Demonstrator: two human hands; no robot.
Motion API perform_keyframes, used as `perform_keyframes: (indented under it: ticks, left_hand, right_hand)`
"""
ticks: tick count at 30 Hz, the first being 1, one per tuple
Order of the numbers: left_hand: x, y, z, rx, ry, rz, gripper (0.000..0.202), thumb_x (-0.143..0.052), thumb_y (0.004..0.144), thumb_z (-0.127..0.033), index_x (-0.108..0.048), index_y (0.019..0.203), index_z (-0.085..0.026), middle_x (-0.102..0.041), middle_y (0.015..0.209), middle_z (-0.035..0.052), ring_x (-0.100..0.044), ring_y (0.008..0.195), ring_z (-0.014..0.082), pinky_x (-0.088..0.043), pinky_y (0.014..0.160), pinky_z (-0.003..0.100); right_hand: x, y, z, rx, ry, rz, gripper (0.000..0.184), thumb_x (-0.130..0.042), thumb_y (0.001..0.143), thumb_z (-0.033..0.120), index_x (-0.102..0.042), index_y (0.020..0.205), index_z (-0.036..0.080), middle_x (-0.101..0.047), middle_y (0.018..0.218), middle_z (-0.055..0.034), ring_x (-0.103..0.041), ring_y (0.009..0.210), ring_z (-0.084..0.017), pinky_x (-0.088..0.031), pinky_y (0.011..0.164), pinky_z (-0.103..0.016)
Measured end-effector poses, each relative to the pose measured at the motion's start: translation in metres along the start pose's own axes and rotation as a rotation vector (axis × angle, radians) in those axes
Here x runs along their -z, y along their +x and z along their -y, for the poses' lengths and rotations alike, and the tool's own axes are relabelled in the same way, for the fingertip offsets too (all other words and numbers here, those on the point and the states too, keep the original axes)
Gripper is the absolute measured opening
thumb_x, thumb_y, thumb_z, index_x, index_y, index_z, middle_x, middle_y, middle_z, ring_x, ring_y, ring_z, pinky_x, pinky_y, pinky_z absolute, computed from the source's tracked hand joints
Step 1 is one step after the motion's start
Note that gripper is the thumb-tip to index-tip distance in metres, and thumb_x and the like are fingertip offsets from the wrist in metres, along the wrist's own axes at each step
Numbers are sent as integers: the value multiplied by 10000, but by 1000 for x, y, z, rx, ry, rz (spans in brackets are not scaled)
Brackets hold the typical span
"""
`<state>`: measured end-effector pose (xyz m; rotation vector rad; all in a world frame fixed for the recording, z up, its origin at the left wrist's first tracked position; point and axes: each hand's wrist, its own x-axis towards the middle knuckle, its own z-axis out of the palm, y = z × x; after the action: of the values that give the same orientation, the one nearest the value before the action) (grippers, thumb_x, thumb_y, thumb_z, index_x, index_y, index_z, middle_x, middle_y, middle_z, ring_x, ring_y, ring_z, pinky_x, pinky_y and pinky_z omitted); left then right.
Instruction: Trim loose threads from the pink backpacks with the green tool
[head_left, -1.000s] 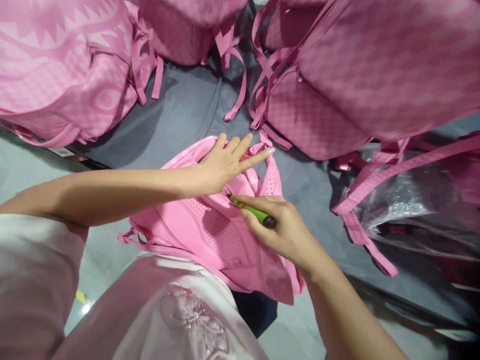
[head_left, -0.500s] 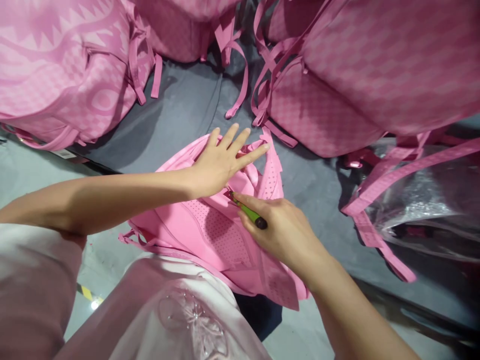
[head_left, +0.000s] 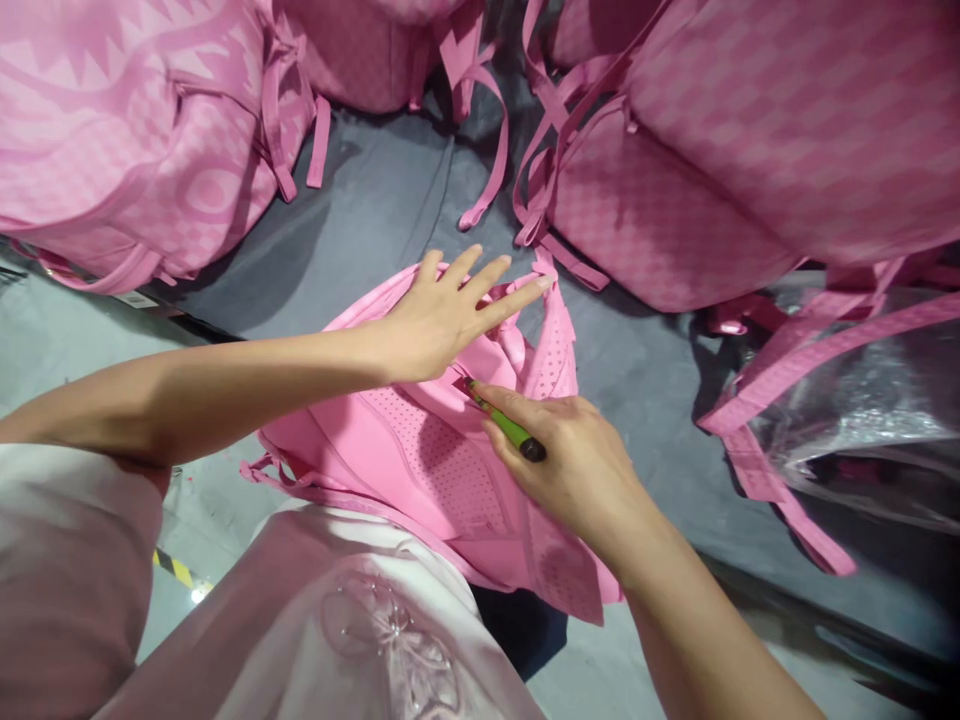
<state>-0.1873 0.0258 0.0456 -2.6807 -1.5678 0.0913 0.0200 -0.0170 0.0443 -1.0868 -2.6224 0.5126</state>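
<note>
A pink backpack piece (head_left: 435, 450) with dotted mesh panels lies at the table edge, against my body. My left hand (head_left: 442, 315) rests flat on its upper part, fingers spread. Gripped in my right hand (head_left: 574, 455) is a slim green tool with a black end (head_left: 514, 432), its dark tip touching or just above the pink fabric beside my left palm. What kind of tool it is I cannot make out. One dotted shoulder strap (head_left: 553, 345) sticks up to the right of my left fingers.
Pink checkered backpacks stand around the grey-covered table (head_left: 375, 200): one at the left (head_left: 135, 150), a large one at the right (head_left: 787, 130). Loose straps hang towards the middle. Clear plastic wrapping (head_left: 862, 430) lies on the right. Yellow-black tape (head_left: 174, 568) marks the floor.
The view has shifted slightly, so the backpacks on the right appear further right. Both hands keep nearly the same places on the pink piece, and the green tool has barely moved.
</note>
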Motion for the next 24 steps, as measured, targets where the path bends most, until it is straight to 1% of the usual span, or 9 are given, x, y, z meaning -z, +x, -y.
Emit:
perform_keyframes:
  ticks: [2, 4, 7, 9, 11, 15, 20, 22, 24]
  left_hand:
    - [-4, 2, 0, -26, -6, 2, 1121, -716, 827, -438, 56, 1616, -243, -87, 1684, 190, -107, 1530, 474, -189, 1150, 663]
    - [-5, 5, -1, -34, 5, 18, 1165, -737, 804, -472, 66, 1614, -235, -56, 1686, 199, -90, 1530, 488, -159, 1158, 675]
    - [-3, 6, -5, -21, 34, 39, 1144, -736, 807, -391, 58, 1614, -228, -139, 1666, 214, -223, 1495, 470, -216, 1150, 639]
    - [-1, 6, -6, -20, 46, 19, 1098, -714, 818, -322, 34, 1617, -236, -222, 1643, 201, -332, 1441, 428, -272, 1134, 590]
    - [0, 4, -6, -22, 46, -8, 1054, -693, 826, -284, 0, 1619, -246, -278, 1622, 180, -390, 1393, 395, -295, 1123, 558]
    - [2, 3, -7, -6, 48, 6, 1021, -673, 826, -261, -34, 1622, -242, -323, 1602, 161, -416, 1354, 384, -294, 1119, 551]
    - [6, 6, -8, -3, 64, 35, 993, -658, 834, -244, -55, 1622, -215, -342, 1584, 185, -429, 1330, 385, -308, 1094, 541]
    - [6, 6, -8, -4, 70, 44, 989, -643, 845, -254, -34, 1623, -219, -348, 1580, 183, -430, 1324, 380, -297, 1095, 537]
    - [5, 6, -7, -6, 74, 43, 987, -628, 854, -259, -9, 1623, -232, -359, 1572, 163, -432, 1315, 361, -287, 1098, 516]
  right_hand:
    - [-1, 0, 0, -1, -4, -20, 328, -604, 915, 195, -701, 1228, 220, -806, 860, -13, -751, 683, -204, -495, 633, -313]
    - [-2, 0, 0, -3, -1, -27, 325, -605, 919, 200, -708, 1227, 211, -804, 832, -15, -741, 648, -201, -484, 608, -313]
    - [0, -1, -1, -5, 64, 3, 335, -590, 939, 214, -700, 1255, 204, -808, 888, -23, -739, 652, -189, -503, 630, -310]
    - [3, 0, -3, -13, 135, 38, 352, -571, 948, 215, -688, 1280, 202, -807, 968, -33, -744, 683, -182, -529, 661, -306]
    - [5, 3, -3, -24, 185, 72, 356, -566, 948, 216, -690, 1282, 201, -802, 1020, -39, -750, 707, -179, -545, 674, -299]
    - [4, 12, 0, -47, 111, 101, 317, -615, 925, 228, -730, 1220, 226, -807, 984, -22, -756, 707, -194, -527, 620, -288]
    - [3, 17, 7, -45, 15, 77, 308, -655, 904, 209, -738, 1199, 236, -808, 886, -8, -741, 647, -189, -494, 579, -275]
    - [6, 18, 10, -66, -37, 119, 298, -661, 903, 223, -743, 1189, 246, -807, 865, -4, -742, 649, -192, -483, 561, -270]
    - [9, 19, 13, -97, -63, 167, 302, -654, 917, 232, -737, 1206, 250, -807, 874, -7, -751, 682, -193, -494, 579, -264]
